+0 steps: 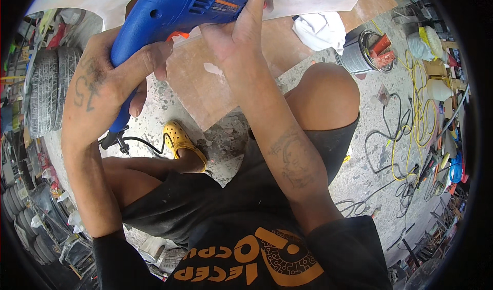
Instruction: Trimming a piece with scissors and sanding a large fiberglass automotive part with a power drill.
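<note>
A blue corded power drill [179, 12] is held up at the top of the view, its front end cut off by the picture's edge. My left hand [105, 77] wraps round the drill's handle, with the thumb across it near the orange trigger [178, 34]. Against the underside of the drill's body presses my right hand [239, 33], its fingers curling up the far side. A black chuck key [122, 142] hangs by the cord below the handle. Under the drill lies a brown sheet [205, 92] with white patches, and a pale panel [318, 0] is beyond it.
A white cloth [321, 30] rests at the sheet's right edge, beside a metal bucket [355, 56] of tools. Black and yellow cables [411, 131] sprawl over the floor at right. Tires [43, 92] stand at left. My bent knee [326, 97] is near the bucket.
</note>
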The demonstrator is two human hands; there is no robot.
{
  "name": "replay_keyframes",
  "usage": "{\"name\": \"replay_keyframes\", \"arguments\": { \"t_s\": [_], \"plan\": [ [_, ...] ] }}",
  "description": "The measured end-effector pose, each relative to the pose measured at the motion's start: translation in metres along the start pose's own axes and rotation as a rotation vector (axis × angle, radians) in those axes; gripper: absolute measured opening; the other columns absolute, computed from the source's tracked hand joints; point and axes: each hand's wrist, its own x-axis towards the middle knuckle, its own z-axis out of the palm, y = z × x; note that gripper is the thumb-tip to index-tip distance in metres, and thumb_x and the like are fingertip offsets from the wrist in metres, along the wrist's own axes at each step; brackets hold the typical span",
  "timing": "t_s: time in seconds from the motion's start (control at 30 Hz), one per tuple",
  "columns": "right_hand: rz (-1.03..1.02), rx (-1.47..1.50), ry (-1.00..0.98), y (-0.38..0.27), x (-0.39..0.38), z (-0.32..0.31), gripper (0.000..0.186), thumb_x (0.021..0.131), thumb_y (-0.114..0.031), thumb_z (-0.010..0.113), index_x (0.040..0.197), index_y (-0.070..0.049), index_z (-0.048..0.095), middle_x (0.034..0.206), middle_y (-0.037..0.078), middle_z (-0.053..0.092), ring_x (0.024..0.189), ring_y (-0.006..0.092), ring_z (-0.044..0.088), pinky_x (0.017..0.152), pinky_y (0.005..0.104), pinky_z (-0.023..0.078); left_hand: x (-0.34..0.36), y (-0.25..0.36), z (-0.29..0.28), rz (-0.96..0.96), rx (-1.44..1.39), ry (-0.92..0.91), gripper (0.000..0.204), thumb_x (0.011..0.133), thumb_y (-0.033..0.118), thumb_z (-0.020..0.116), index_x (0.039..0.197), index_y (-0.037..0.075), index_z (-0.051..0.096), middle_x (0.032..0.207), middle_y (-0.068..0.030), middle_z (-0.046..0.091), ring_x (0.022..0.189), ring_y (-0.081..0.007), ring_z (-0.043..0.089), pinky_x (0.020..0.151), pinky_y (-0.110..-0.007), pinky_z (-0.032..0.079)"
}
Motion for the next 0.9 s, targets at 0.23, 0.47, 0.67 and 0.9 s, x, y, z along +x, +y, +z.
{"name": "replay_keyframes", "arguments": {
  "t_s": [0.23,0.47,0.67,0.9],
  "plan": [
    [-0.027,-0.011,-0.023,0.001,0.004,-0.001,0.055,0.103,-0.063,0.048,0.121,-0.013,0.064,0.116,0.001,0.07,0.11,0.0164,0.065,0.099,0.0353,0.052,0.0,-0.002,0.004,0.005,0.012,0.053,0.036,0.09,0.031,0.072,0.097,-0.005,0.073,0.068,-0.0045,0.066,0.045,-0.0095,0.053,0.046,-0.026,0.04],
    [-0.013,0.034,-0.122,-0.001,-0.002,-0.002,0.062,0.103,-0.048,0.062,0.147,-0.007,0.047,0.132,0.008,0.061,0.124,0.0202,0.057,0.111,0.0376,0.045,0.003,-0.003,0.001,0.02,-0.005,0.03,0.036,0.089,0.031,0.072,0.096,-0.005,0.072,0.07,-0.0048,0.067,0.044,-0.0099,0.052,0.045,-0.026,0.04],
    [-0.598,-1.166,-0.505,-0.002,-0.033,-0.007,0.134,0.082,0.005,0.076,0.153,-0.002,-0.037,0.155,0.024,0.024,0.144,0.0333,0.032,0.12,0.0405,0.029,0.004,-0.001,-0.005,0.043,0.052,-0.02,0.037,0.089,0.031,0.071,0.097,-0.006,0.071,0.072,-0.0054,0.068,0.045,-0.0099,0.053,0.045,-0.026,0.04],
    [-0.018,-0.099,-0.13,-0.004,-0.007,0.001,0.071,0.104,-0.048,0.061,0.156,-0.007,0.034,0.139,0.006,0.053,0.13,0.0192,0.051,0.114,0.0361,0.041,0.001,0.004,0.0,0.012,0.09,0.043,0.039,0.089,0.031,0.071,0.101,-0.006,0.071,0.074,-0.0053,0.068,0.044,-0.0098,0.052,0.045,-0.025,0.04]
  ]
}}
